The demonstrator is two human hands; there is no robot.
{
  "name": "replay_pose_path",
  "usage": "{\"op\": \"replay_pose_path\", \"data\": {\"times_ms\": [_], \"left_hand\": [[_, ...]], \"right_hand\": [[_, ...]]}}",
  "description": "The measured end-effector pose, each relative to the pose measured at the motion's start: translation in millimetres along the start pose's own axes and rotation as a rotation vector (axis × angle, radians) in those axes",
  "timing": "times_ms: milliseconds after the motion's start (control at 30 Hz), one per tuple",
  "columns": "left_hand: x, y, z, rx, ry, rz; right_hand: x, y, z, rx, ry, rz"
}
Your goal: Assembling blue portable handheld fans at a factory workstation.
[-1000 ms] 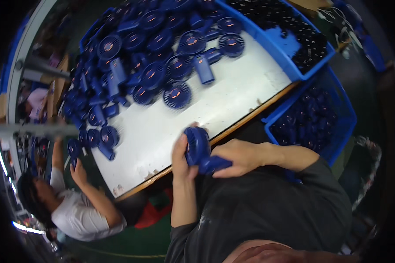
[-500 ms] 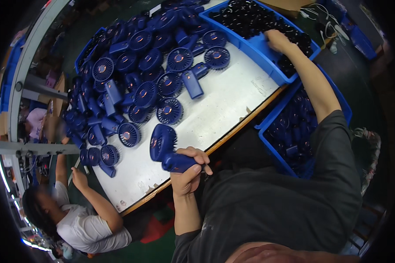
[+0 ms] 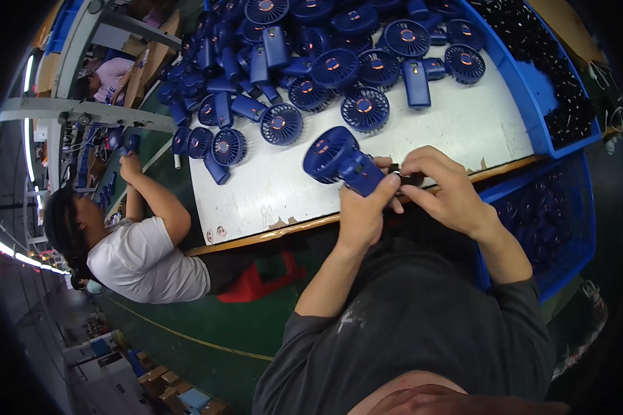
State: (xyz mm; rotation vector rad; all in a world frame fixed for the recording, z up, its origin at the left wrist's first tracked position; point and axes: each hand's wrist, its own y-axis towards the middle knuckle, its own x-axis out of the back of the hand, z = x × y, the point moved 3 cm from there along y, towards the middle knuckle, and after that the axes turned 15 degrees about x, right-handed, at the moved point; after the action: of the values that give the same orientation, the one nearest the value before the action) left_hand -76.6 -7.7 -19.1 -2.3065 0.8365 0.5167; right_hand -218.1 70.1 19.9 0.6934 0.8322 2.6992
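Observation:
My left hand (image 3: 364,211) grips the handle of a dark blue hand-held fan (image 3: 333,158), its round grille pointing up and left over the white table (image 3: 457,128). My right hand (image 3: 441,188) pinches a small black part (image 3: 403,176) against the bottom end of that fan's handle. A big pile of the same blue fans (image 3: 304,62) covers the far part of the table.
A blue bin of small black parts (image 3: 541,69) stands at the table's right end. Another blue bin (image 3: 550,221) with blue fans sits lower at my right. A co-worker in a white shirt (image 3: 142,259) works at the left, a hand near loose fans.
My right hand has come back from the bin of black parts and now meets the fan's handle end. The left hand has raised the fan slightly toward the right.

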Motion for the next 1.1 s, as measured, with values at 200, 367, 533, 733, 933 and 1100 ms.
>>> {"op": "replay_pose_path", "data": {"times_ms": [200, 367, 533, 733, 933, 1100], "left_hand": [[4.8, -8.4, -5.5, 0.225, 0.088, 0.274], [4.3, -10.1, 6.3, 0.196, -0.049, 0.405], [-21.2, -5.9, -0.4, 0.095, -0.235, 0.008], [-28.4, -4.4, -5.2, -0.190, 0.771, 0.125], [32.5, 17.3, -120.2, -0.850, 1.516, -0.613], [209.9, 36.8, -189.9, -0.375, 1.513, -1.120]], "right_hand": [[7.8, 35.0, 3.9, 0.284, -0.088, 0.130], [-1.5, 46.0, 9.7, 0.344, -0.224, 0.248], [-16.2, 20.3, 17.5, 0.212, -0.369, 0.256], [-30.1, -14.7, 1.8, 0.085, -0.330, -0.114], [48.0, -122.8, -11.2, -0.323, 0.215, -0.562], [156.4, -277.9, -51.9, -0.686, -0.542, -0.699]]}}
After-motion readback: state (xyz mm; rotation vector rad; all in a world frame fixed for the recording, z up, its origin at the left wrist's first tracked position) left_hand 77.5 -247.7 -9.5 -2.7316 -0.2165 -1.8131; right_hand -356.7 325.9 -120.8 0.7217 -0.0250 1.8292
